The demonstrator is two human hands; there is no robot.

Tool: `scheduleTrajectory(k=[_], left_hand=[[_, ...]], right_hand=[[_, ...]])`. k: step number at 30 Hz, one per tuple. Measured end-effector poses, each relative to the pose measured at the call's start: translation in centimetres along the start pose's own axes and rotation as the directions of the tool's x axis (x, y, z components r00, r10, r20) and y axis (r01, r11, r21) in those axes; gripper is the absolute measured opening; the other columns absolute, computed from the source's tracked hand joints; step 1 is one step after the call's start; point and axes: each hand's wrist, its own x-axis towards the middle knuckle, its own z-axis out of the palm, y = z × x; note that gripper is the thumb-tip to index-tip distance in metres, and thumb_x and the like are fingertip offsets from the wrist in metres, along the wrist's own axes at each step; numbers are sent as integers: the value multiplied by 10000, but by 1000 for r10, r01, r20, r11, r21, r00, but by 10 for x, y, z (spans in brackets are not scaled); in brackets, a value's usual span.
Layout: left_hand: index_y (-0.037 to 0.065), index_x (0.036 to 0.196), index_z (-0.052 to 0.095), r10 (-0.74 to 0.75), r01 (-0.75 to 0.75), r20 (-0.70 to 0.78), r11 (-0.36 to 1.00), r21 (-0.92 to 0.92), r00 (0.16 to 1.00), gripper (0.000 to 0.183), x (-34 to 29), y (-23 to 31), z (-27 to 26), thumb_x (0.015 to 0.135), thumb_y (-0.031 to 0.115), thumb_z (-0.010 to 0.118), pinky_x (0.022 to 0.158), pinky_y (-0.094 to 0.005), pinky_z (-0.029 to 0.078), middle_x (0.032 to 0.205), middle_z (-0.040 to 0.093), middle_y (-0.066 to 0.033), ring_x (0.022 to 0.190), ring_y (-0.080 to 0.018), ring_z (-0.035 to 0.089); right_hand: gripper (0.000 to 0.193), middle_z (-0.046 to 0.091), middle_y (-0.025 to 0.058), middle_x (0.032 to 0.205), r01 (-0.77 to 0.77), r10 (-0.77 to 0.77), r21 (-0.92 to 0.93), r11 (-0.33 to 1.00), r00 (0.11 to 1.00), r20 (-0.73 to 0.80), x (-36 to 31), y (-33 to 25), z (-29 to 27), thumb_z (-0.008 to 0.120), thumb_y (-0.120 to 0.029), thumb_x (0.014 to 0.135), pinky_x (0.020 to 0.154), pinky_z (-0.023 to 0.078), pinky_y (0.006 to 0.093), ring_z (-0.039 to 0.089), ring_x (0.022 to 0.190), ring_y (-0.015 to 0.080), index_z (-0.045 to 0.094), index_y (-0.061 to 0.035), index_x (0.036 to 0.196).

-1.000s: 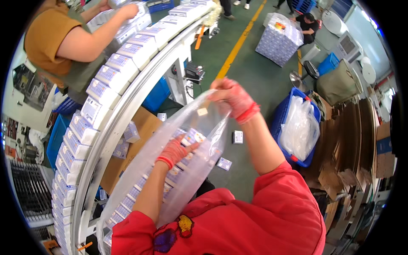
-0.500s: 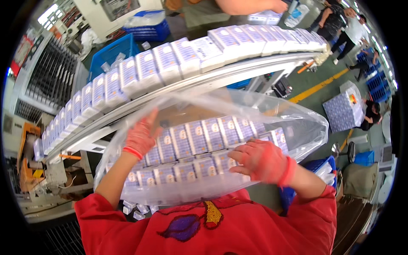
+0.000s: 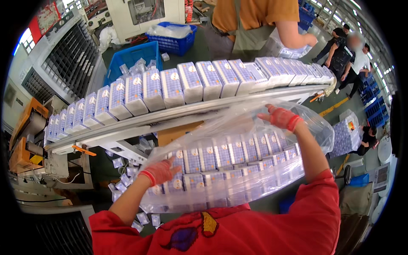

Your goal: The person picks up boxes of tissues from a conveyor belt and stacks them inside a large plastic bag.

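A large clear plastic bag [image 3: 272,184] lies in front of me, with two rows of white and lilac wrapped packs [image 3: 207,159], apparently tissues, inside it. My left hand [image 3: 163,171], in a thin red glove, rests at the left end of the rows with its fingers stretched over the packs. Gloved the same way, my right hand [image 3: 279,117] is by the bag's far right edge, beyond the rows. Its fingers point left and stand apart, touching or close to the film. Neither hand grips a pack.
Beyond the bag, a curved conveyor [image 3: 178,114] carries a line of similar packs [image 3: 172,87]. Across it stands a co-worker in an orange shirt [image 3: 238,17]. Blue crates [image 3: 131,53] are behind the line. Loose packs [image 3: 121,185] lie on the floor at left. A filled bag [image 3: 343,138] stands at right.
My right hand has gone from above the packs to the bag's far edge. My left hand has come nearer, down onto the left packs. The view has shifted.
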Motion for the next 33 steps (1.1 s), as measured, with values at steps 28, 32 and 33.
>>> scheduleTrajectory(k=[28,32,33], left_hand=[[-65,957,550,-211,514,-786,844,153,581,639,54,-9,-185,670,505,532,964,-352,261,1016,518,-259,1028,-314,462],[-108,1060,461,-316,479,-839,874,-75,443,716,77,-41,-184,642,469,532,972,-353,255,1106,458,-278,1095,-356,392],[-115,1136,390,-422,512,-690,854,-86,588,748,72,-29,-197,651,437,528,959,-362,270,1163,401,-291,1117,-355,364]], right_hand=[[957,339,196,1264,-327,403,267,907,859,-316,183,-30,-65,630,-504,571,941,323,385,378,1142,308,178,-105,1313],[902,386,136,1242,-205,299,282,937,890,-346,183,-59,-76,653,-494,555,910,348,432,391,1133,294,222,-242,1305],[969,359,134,1261,-240,338,321,916,894,-295,188,-59,-73,679,-509,516,902,347,468,372,1147,294,183,-264,1312]])
